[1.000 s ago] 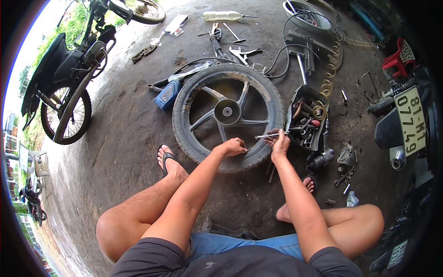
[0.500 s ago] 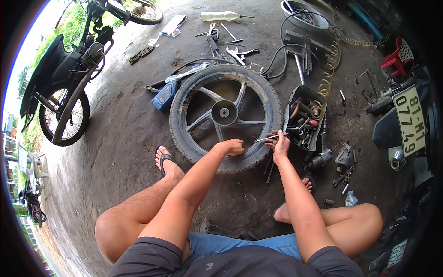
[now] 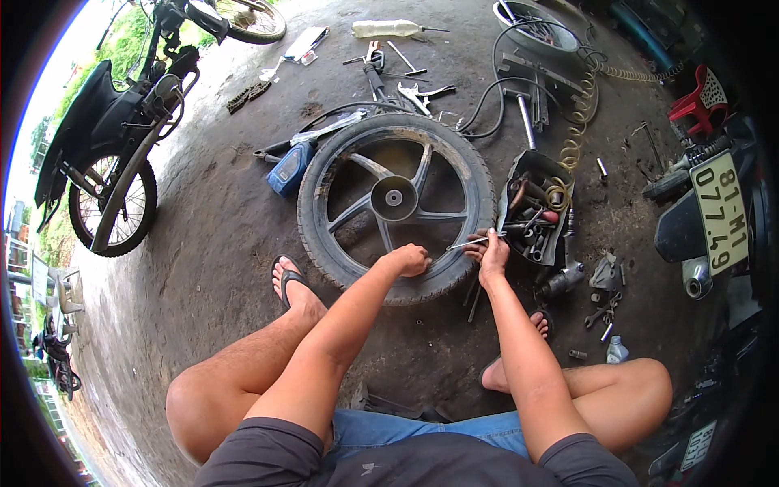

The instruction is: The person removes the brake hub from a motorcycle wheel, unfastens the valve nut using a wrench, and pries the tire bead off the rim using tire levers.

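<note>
Showing curled fingers, the left hand (image 3: 412,260) is placed at the near side of a motorcycle wheel (image 3: 394,198) — whether anything is gripped cannot be told. A slim metal wrench (image 3: 462,243) is held in the narrowed fingers of the right hand (image 3: 492,260). Laid flat on the floor (image 3: 219,195), the wheel is flanked by a tool tray (image 3: 556,254) at right and, farther off, a blue plastic bottle (image 3: 290,169) at left.

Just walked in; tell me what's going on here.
A wheel with its tire on lies flat before a seated person. The right hand holds a slim metal tool near the tire's right side, close to a box of tools. The left hand is curled at the wheel's near side; whether it grips anything is hidden.
</note>
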### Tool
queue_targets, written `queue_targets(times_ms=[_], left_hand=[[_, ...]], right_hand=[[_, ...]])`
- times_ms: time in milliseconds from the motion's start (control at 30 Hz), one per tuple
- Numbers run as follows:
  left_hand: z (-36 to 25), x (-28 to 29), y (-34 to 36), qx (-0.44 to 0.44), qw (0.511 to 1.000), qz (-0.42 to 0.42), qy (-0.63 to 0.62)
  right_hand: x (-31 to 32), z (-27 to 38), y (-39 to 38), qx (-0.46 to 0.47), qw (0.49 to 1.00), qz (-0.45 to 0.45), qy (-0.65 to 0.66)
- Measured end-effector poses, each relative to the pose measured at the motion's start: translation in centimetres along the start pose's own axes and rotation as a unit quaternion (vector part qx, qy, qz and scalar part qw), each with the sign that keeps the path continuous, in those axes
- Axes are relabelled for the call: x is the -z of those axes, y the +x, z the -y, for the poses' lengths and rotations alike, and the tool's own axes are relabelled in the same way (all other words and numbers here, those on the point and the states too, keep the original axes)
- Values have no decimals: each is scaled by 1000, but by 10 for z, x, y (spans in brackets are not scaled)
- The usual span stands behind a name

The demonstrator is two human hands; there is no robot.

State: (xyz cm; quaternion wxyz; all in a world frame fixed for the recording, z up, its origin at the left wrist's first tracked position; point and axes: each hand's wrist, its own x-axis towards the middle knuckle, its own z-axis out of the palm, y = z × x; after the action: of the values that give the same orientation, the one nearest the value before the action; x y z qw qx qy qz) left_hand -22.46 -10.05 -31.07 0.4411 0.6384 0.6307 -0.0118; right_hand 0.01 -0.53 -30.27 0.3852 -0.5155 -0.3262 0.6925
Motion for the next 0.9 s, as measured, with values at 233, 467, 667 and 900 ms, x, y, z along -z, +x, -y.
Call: queue_targets(times_ms=[233, 467, 667, 900], left_hand=[[-8, -3, 2, 9, 1000, -4, 5], [8, -1, 6, -119, 980, 31, 155], [-3, 7, -4, 4, 999, -12, -34], [1, -3, 2, 38, 998, 0, -40]], right_hand=[[3, 4, -1, -2, 1000, 1, -5], [-9, 4, -4, -1, 1000, 11, -5], [-4, 5, -3, 0, 1000, 9, -3], [-6, 2, -2, -3, 1000, 21, -5]])
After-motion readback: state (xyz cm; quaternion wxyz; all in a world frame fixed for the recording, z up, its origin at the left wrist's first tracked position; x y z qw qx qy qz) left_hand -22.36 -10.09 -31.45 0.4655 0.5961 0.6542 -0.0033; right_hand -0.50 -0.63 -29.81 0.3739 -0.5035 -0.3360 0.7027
